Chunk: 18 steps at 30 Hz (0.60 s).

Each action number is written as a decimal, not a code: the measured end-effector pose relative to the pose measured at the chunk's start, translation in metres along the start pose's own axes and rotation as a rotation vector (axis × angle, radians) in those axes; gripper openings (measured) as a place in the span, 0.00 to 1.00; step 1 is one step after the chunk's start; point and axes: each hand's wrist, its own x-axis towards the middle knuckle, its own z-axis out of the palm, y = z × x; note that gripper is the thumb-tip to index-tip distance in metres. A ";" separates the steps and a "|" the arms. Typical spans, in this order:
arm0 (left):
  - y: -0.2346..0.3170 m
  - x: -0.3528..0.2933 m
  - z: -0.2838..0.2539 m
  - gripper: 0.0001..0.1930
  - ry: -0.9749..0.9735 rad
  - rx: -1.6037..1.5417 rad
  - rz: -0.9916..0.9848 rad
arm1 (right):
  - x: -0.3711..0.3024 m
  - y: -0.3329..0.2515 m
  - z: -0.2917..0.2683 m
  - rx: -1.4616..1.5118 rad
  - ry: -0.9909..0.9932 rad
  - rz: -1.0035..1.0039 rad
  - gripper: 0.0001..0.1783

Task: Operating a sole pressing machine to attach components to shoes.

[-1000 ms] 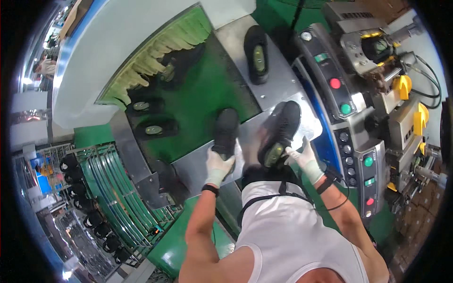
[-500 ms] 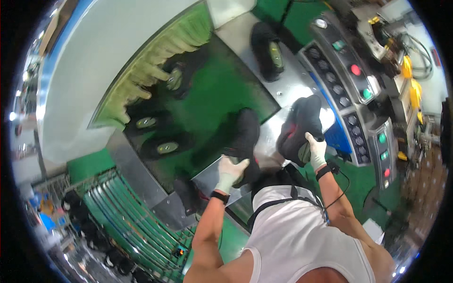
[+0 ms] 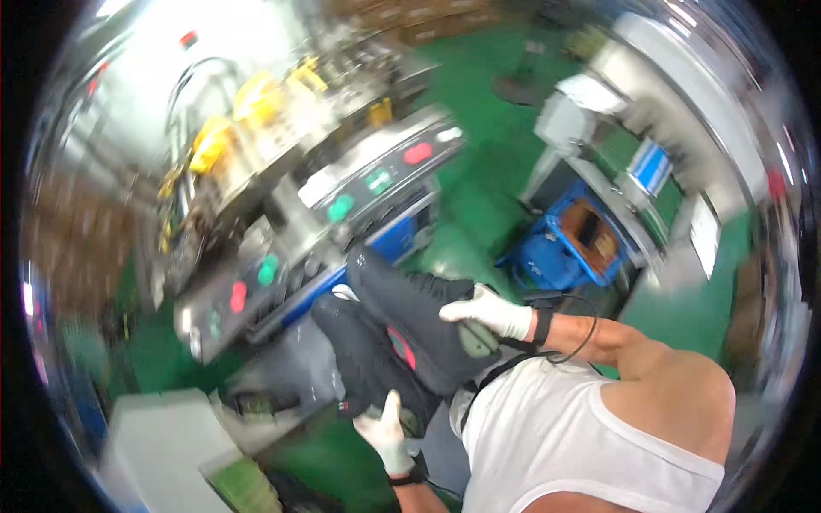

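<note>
Two black shoes are side by side in front of me, with toes pointing away and greenish shoe lasts showing in their openings. My left hand (image 3: 385,438), in a white glove, is closed round the heel end of the left shoe (image 3: 369,357). The gloved right hand (image 3: 489,313) grips the right shoe (image 3: 415,312) near its opening, thumb and fingers around the collar. A red patch shows between the two shoes, which touch or nearly touch. Fingers on the shoes' undersides are hidden.
Ahead on the left stands a machine with a control panel (image 3: 376,181) of red and green buttons and yellow parts (image 3: 256,98). A blue bin (image 3: 547,256) stands at the right beside another machine (image 3: 684,94). At lower left is a pale machine housing (image 3: 158,445).
My view has swung right, from the green conveyor with shoes to the button-panel machine. The left shoe has come away from the conveyor; both shoes are now closer together in my hands.
</note>
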 end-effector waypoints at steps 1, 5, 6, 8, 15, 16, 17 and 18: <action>-0.008 0.009 0.015 0.22 -0.051 0.030 -0.006 | -0.007 0.003 -0.027 0.070 0.082 -0.062 0.45; 0.032 0.058 0.112 0.27 -0.425 -0.093 -0.030 | -0.063 -0.054 -0.109 0.204 0.274 -0.325 0.39; 0.047 0.059 0.152 0.29 -0.459 -0.112 -0.108 | -0.077 -0.063 -0.137 0.204 0.318 -0.375 0.35; 0.037 0.075 0.222 0.28 -0.546 0.027 -0.050 | -0.107 -0.076 -0.190 0.330 0.470 -0.551 0.28; 0.112 0.059 0.494 0.29 -1.107 -0.015 0.183 | -0.213 -0.137 -0.334 0.249 1.180 -0.876 0.27; 0.124 0.058 0.537 0.29 -1.198 -0.022 0.164 | -0.217 -0.140 -0.360 0.242 1.272 -0.881 0.28; 0.139 0.053 0.579 0.30 -1.230 -0.001 0.221 | -0.215 -0.152 -0.383 0.147 1.414 -0.856 0.31; 0.156 0.045 0.625 0.32 -1.277 0.022 0.274 | -0.215 -0.166 -0.402 0.052 1.568 -0.818 0.33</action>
